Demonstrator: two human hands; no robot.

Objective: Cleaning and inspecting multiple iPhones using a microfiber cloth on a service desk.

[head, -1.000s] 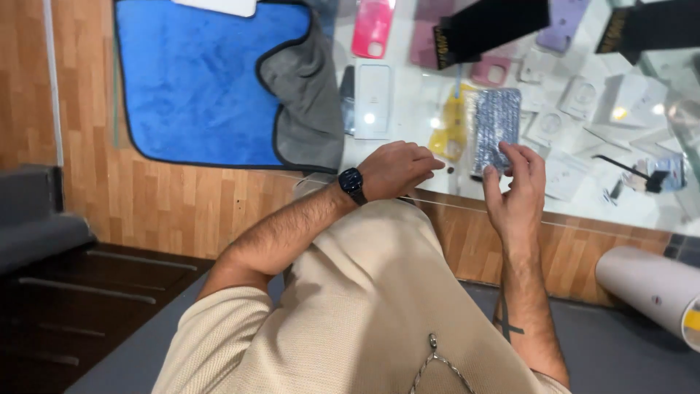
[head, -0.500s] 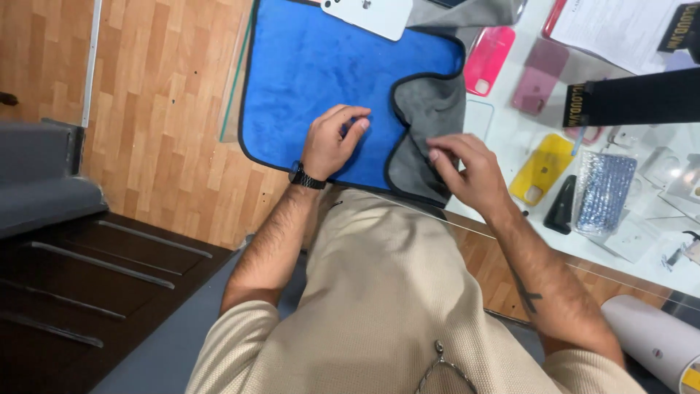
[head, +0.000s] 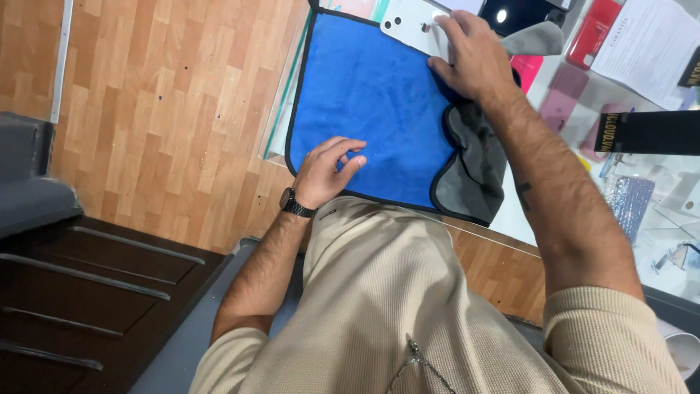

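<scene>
A blue cloth [head: 379, 109] with a black edge and a grey underside [head: 477, 164] lies on a glass counter. My left hand [head: 328, 171], with a black watch on its wrist, rests on the cloth's near edge with fingers loosely curled and holds nothing. My right hand [head: 470, 55] reaches to the far edge of the cloth and its fingers press on a white phone [head: 415, 25] lying back up there.
Right of the cloth the glass counter [head: 663, 182] carries pink and red phone cases [head: 558, 87], a sheet of paper [head: 649, 44], a black box [head: 645, 131] and a glittery case [head: 627, 197]. A wooden counter front [head: 182, 95] and dark steps [head: 80, 292] lie to the left.
My right hand left the grey fold and reached up to the white phone. My left hand slid back to the cloth's near edge. The view shifted left.
</scene>
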